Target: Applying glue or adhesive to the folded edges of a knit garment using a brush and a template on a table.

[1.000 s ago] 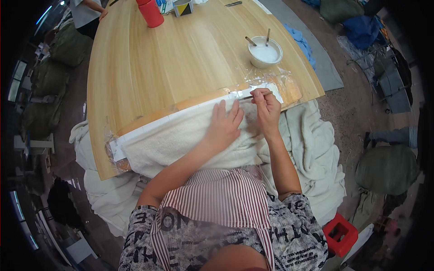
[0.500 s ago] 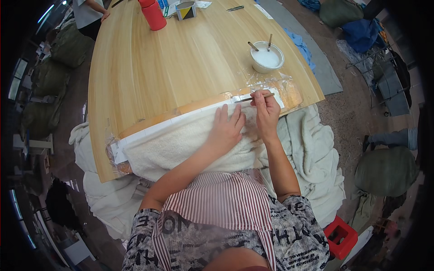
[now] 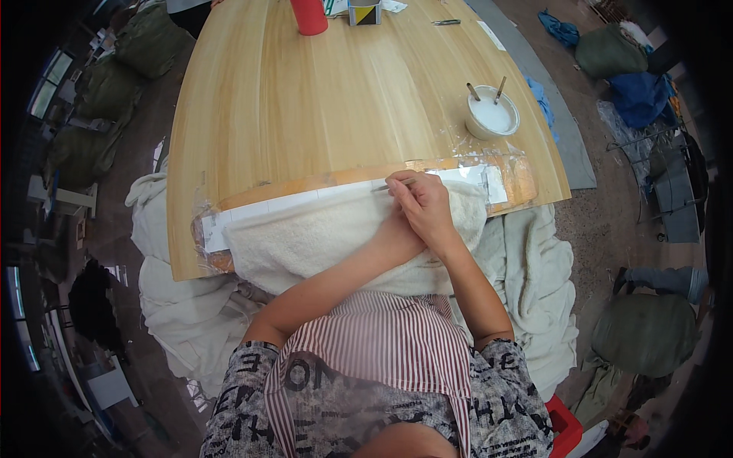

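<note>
My right hand (image 3: 428,208) is closed on a thin paintbrush (image 3: 385,186), whose tip lies at the edge of a white fleece fabric (image 3: 321,229). That fabric spreads over the near side of the table, beside a long white strip (image 3: 279,204) marked with fine lines. Beneath my right hand, my left hand (image 3: 400,233) rests on the fleece; its fingers are hidden from view. To the right stands a plastic bowl (image 3: 479,130) of white liquid, with two more brush handles (image 3: 500,91) leaning in it.
Orange-brown tape and clear film (image 3: 521,180) cover the front strip of the wooden table (image 3: 305,114). At the far side are a red bottle (image 3: 309,17) and a grey box (image 3: 365,13). Fleece folds (image 3: 527,267) hang below the edge. A red stool (image 3: 563,427) stands at lower right.
My right hand has moved left with the brush and now crosses over my left hand. The left hand's fingers, spread on the fleece before, are now covered. The whole view has shifted.
</note>
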Available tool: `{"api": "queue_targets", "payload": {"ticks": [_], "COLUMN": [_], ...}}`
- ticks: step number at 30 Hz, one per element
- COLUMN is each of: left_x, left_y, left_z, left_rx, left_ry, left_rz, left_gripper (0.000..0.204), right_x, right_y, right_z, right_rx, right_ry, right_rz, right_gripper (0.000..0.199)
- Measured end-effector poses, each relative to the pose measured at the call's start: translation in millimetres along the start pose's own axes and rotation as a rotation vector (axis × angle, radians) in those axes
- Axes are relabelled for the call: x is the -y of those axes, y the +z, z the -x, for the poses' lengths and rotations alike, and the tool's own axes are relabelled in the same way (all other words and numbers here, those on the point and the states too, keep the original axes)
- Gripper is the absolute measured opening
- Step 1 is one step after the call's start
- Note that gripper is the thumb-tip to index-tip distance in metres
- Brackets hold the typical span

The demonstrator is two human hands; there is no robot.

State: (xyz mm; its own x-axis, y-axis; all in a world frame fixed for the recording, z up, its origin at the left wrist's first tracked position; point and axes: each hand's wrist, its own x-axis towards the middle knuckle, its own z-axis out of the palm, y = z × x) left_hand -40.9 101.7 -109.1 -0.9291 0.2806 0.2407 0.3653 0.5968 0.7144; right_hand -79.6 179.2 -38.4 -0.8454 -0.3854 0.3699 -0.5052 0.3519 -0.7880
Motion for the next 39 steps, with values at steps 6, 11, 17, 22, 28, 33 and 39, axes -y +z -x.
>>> {"api": "queue_targets", "payload": {"ticks": [6,11,17,22,28,33,39], "left_x": [-6,-12,-9,4,-6,-8,-6], "left_y": [-13,-12,-3,10,15,9,1], "left_z": [7,7,1,6,3,5,-4], "left_rx": [-0.046,-0.051,-0.001,-0.119,-0.258,-0.242,-0.21], "left_ry": [0.012,0.12,0.178,0.202,0.221,0.23,0.236], "left_rz": [-0.021,-0.337,-0.607,-0.641,-0.558,-0.495,-0.448], "left_gripper": [0.061,0.063,0.065,0.064,0.051,0.042,0.043], "right_x": [15,25,40,55,61,83,79], "right_y": [6,40,60,56,96,117,114], "right_z": [-4,-5,-17,-19,-12,-17,-30], "right_rx": [-0.026,0.117,0.244,0.134,0.337,0.391,0.337], "right_ry": [0.066,0.167,-0.26,0.073,0.081,-0.187,-0.266], "right_rz": [-0.117,-0.483,0.107,-0.302,-0.509,-0.257,-0.06], "right_gripper": [0.016,0.016,0.017,0.021,0.019,0.015,0.013]}}
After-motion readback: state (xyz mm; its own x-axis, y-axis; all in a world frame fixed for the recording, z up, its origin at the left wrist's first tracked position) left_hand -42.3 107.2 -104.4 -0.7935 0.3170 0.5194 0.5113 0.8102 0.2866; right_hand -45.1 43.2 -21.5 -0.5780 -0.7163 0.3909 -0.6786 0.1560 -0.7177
